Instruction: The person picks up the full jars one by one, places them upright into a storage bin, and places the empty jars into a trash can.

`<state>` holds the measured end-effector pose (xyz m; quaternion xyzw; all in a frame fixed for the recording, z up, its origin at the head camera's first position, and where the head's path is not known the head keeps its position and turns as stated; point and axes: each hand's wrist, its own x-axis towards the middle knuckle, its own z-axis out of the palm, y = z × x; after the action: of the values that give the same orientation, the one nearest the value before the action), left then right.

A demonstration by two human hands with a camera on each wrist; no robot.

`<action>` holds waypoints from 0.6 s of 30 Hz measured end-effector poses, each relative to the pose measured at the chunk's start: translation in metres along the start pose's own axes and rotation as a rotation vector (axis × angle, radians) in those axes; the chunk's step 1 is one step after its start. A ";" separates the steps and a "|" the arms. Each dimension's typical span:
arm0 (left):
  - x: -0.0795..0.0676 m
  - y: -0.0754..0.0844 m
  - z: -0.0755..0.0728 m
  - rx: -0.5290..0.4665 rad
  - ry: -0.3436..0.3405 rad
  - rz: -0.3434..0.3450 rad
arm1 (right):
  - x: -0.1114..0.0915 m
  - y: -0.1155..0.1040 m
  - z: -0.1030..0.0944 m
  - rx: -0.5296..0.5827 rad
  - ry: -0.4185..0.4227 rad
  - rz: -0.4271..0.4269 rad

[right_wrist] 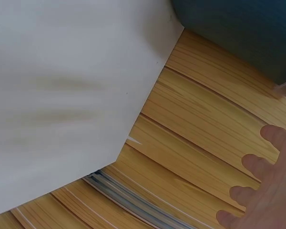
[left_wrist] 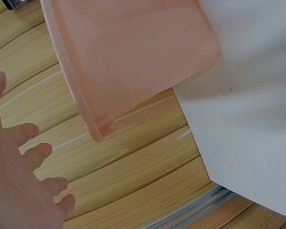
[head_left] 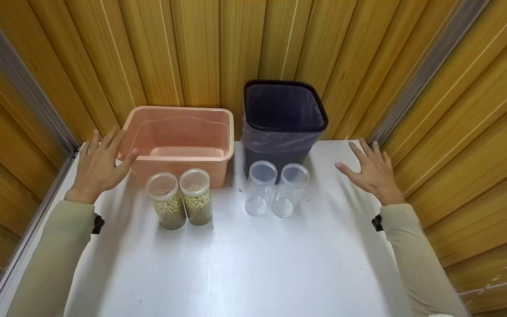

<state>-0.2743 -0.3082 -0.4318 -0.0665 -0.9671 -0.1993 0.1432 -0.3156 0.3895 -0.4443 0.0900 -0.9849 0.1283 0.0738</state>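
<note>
My left hand point(head_left: 99, 165) is spread with fingers apart, beside the left end of a pink plastic bin point(head_left: 178, 171); it holds nothing. In the left wrist view, its fingers point(left_wrist: 38, 155) show apart from the bin's rim. My right hand point(head_left: 372, 172) is spread over the right side of the table, right of a dark bin point(head_left: 275, 152) with a clear liner bag, and holds nothing. Before the pink bin stand two clear jars of pale beans point(head_left: 170, 209) point(head_left: 197, 202). Two empty clear jars point(head_left: 260, 187) point(head_left: 291, 189) stand before the dark bin.
The white table point(head_left: 244, 273) reaches back to a wood-patterned wall point(head_left: 196, 53). More such panels rise on the left and right point(head_left: 478, 185), with grey metal strips point(head_left: 429, 66) at the corners. A few small dark specks point(head_left: 240, 190) lie between the jar pairs.
</note>
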 end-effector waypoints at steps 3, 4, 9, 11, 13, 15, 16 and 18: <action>0.000 0.001 0.000 0.000 -0.004 0.001 | -0.001 0.000 -0.001 0.002 0.002 0.000; 0.000 0.001 0.000 -0.001 -0.007 0.000 | -0.001 -0.001 -0.002 0.005 0.003 -0.001; -0.001 0.002 -0.001 -0.004 -0.007 0.001 | -0.002 -0.005 -0.008 0.038 0.025 -0.006; -0.001 0.001 -0.001 -0.005 -0.002 0.003 | -0.003 -0.008 -0.009 0.059 0.042 -0.015; -0.002 0.000 0.000 -0.010 -0.005 0.007 | -0.004 -0.012 -0.010 0.078 0.065 -0.028; -0.004 -0.001 0.002 -0.022 -0.005 0.016 | -0.006 -0.019 -0.011 0.095 0.093 -0.048; -0.005 -0.001 0.003 -0.031 -0.007 0.021 | -0.007 -0.023 -0.012 0.101 0.113 -0.059; -0.007 -0.001 0.005 -0.051 -0.011 0.033 | -0.010 -0.032 -0.013 0.116 0.157 -0.084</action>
<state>-0.2696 -0.3080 -0.4386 -0.0871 -0.9613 -0.2212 0.1395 -0.2975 0.3640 -0.4255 0.1248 -0.9624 0.1884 0.1509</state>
